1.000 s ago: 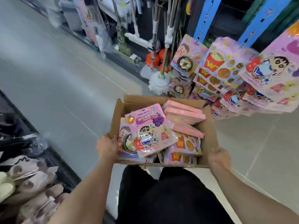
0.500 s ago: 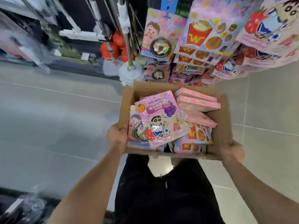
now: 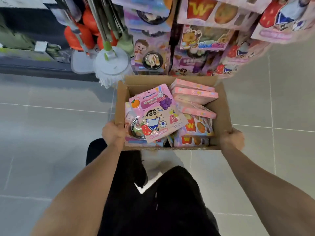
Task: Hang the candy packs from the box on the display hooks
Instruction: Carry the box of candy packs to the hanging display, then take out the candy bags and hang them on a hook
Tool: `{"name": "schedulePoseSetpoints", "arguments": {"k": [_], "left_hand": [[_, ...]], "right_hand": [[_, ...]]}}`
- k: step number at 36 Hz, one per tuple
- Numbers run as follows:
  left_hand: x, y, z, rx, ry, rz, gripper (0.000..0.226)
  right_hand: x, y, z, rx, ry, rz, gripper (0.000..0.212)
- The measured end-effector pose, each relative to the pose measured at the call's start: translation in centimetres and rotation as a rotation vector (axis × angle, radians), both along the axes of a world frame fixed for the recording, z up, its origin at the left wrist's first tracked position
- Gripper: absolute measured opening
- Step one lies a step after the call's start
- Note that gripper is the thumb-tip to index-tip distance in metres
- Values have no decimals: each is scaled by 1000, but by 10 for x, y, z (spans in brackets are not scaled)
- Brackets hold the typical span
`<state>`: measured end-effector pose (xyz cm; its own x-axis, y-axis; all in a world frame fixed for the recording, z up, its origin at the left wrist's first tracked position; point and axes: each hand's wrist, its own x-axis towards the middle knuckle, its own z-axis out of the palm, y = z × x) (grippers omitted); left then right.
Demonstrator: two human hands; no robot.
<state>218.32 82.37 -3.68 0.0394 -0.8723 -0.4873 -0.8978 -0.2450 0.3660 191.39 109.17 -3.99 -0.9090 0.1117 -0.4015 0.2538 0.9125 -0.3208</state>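
An open cardboard box [image 3: 223,108] is held in front of me above the tiled floor. My left hand [image 3: 113,133] grips its left wall and my right hand [image 3: 232,139] grips its right wall. Several candy packs lie inside. On top is a pink pack with a cartoon boy and a football [image 3: 157,113]. Pink flat packs [image 3: 196,93] are stacked at the back right, and packs with a red W fries picture [image 3: 197,126] lie at the front right. Just beyond the box, matching candy packs hang on the display [image 3: 204,38].
A white mop head [image 3: 112,65] with a green collar and steel handles stands left of the display, with orange items [image 3: 80,34] behind it. A dark low shelf base [image 3: 34,68] runs along the left. My black trousers [image 3: 153,201] fill the bottom over grey floor tiles.
I have turned and stepped toward the display with the box. The hanging packs and the mop now sit directly beyond the box. Both hands keep their grip on it.
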Motion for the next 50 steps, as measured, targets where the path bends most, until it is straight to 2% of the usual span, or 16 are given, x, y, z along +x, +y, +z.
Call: {"name": "schedulePoseSetpoints", "arguments": {"k": [8, 13, 19, 26, 33, 40, 43, 45, 50], "left_hand": [[-32, -28, -98, -65, 1, -73, 25], [-45, -21, -136, -58, -31, -61, 34], [-51, -7, -167, 20, -18, 8, 29], [-57, -13, -176, 70, -14, -1, 31], [-43, -15, -175, 135, -2, 4, 33], [-37, -7, -173, 227, 9, -13, 22], [-35, -5, -171, 203, 21, -34, 29], [-34, -4, -167, 160, 22, -41, 26], [-45, -5, -147, -98, 79, 107, 27]], "right_hand": [[-1, 1, -111, -78, -13, -97, 26], [-16, 1, -138, -40, -13, -110, 27], [-28, 9, -158, -46, -40, -155, 24], [-42, 3, -163, 13, -32, -106, 29], [-31, 4, -160, 47, -60, -126, 24], [-20, 5, -162, 109, -106, -162, 25], [-15, 2, -158, 67, -94, -187, 29], [-12, -5, -154, 26, -56, -198, 34], [1, -41, -138, -42, 128, -77, 39]]}}
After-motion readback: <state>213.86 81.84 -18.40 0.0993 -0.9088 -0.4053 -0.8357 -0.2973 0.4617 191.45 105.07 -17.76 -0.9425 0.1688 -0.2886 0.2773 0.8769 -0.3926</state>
